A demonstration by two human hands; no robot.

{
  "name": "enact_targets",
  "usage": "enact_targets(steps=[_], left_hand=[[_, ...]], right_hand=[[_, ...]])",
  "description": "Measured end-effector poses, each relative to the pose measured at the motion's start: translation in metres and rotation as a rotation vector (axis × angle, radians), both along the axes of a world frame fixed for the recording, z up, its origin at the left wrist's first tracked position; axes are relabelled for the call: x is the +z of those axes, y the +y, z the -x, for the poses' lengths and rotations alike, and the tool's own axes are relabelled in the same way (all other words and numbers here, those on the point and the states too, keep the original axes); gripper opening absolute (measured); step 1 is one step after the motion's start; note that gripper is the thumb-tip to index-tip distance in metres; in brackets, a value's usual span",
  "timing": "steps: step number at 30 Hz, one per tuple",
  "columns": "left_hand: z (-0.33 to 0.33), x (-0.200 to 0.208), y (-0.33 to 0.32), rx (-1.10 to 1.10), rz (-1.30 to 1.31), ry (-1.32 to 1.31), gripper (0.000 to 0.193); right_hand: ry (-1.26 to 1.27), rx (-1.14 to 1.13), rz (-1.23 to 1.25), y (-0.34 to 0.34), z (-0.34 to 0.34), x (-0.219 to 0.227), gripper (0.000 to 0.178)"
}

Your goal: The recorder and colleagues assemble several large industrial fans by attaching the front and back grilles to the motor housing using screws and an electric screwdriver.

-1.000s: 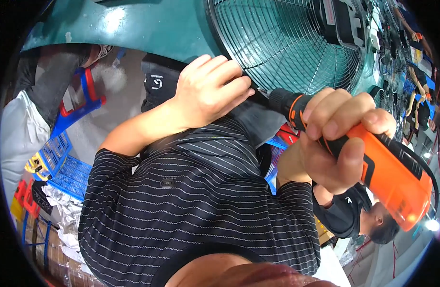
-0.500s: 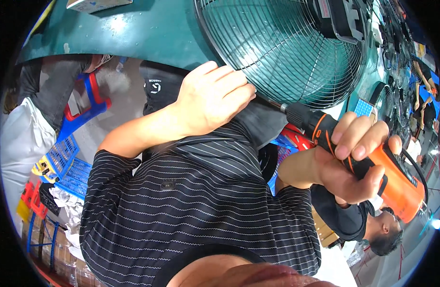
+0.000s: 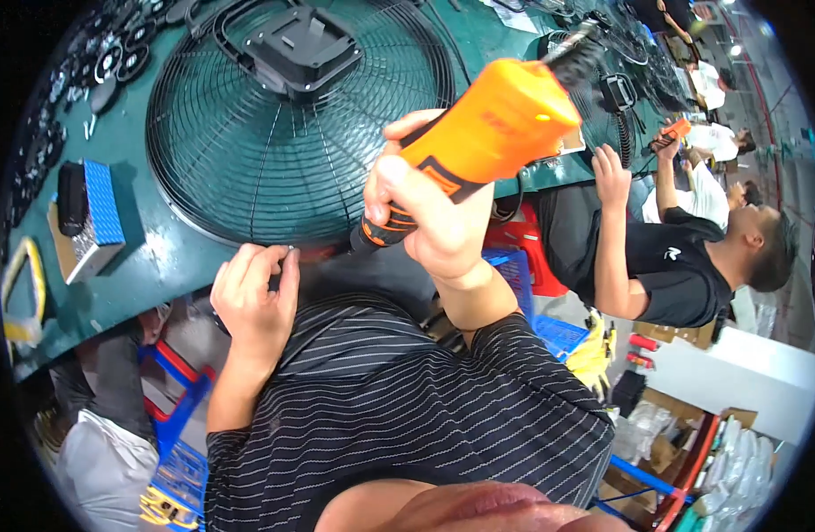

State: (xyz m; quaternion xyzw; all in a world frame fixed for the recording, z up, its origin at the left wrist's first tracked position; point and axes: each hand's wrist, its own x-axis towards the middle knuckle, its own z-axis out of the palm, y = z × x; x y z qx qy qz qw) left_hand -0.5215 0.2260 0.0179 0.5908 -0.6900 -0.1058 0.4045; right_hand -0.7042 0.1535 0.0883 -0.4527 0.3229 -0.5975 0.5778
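A round black wire fan guard [image 3: 292, 133] with a black motor mount at its centre lies on the green workbench [image 3: 159, 257]. My right hand [image 3: 430, 208] grips an orange and black electric screwdriver [image 3: 487, 133], its tip pointing down at the guard's near rim. My left hand [image 3: 257, 297] rests at that rim next to the tip, its fingers pinched together on something small that I cannot make out.
A blue-topped box [image 3: 93, 217] and small black parts lie at the bench's left end. To my right a person in a black shirt [image 3: 673, 262] works at the same bench with another fan guard. Blue and red crates [image 3: 177, 417] stand under the bench.
The view has swung round, so the bench and guard now fill the top. My right hand has brought the screwdriver from the right side to the guard's rim beside my left hand.
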Motion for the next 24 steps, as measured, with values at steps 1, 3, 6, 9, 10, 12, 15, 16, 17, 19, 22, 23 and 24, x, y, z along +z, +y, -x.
enact_targets(steps=[1,3,6,9,10,12,15,16,17,19,22,23,24], left_hand=[[0.0,0.0,0.002,0.007,-0.059,-0.032,0.015],[0.001,0.0,0.004,0.005,-0.064,-0.053,0.015],[0.002,0.002,0.006,0.005,-0.041,-0.131,0.013],[0.005,0.005,0.008,0.005,0.009,-0.222,0.012],[0.005,0.006,0.008,0.004,0.016,-0.258,0.011],[0.006,0.008,0.009,-0.015,0.031,-0.28,0.011],[0.005,0.014,0.008,-0.086,0.012,-0.347,0.011],[0.003,0.017,0.007,-0.138,0.045,-0.41,0.011],[0.0,0.02,0.006,-0.206,0.043,-0.454,0.016],[-0.01,0.029,0.0,-0.375,0.051,-0.574,0.025],[-0.025,0.041,-0.014,-0.593,0.102,-0.768,0.029],[-0.028,0.044,-0.019,-0.671,0.104,-0.827,0.027],[-0.031,0.047,-0.024,-0.657,0.138,-0.811,0.027]], right_hand=[[0.06,-0.009,-0.012,0.001,0.002,0.0,0.027],[0.071,0.067,0.046,0.001,0.009,-0.001,0.036],[-0.025,0.174,0.103,0.002,0.015,-0.003,0.064],[-0.077,0.178,0.112,0.008,0.018,-0.003,0.092],[-0.065,0.179,0.083,0.01,0.019,-0.003,0.091],[-0.108,0.16,0.015,0.013,0.02,-0.003,0.09],[-0.24,0.193,0.094,0.016,0.021,-0.006,0.073],[-0.195,0.211,0.073,0.017,0.023,-0.007,0.082],[-0.157,0.226,0.051,0.017,0.026,-0.008,0.091],[-0.142,0.258,0.049,0.019,0.03,-0.011,0.094],[-0.122,0.298,0.037,0.021,0.033,-0.013,0.098],[-0.118,0.305,0.044,0.023,0.033,-0.014,0.098],[-0.188,0.357,0.005,0.024,0.033,-0.014,0.097]])
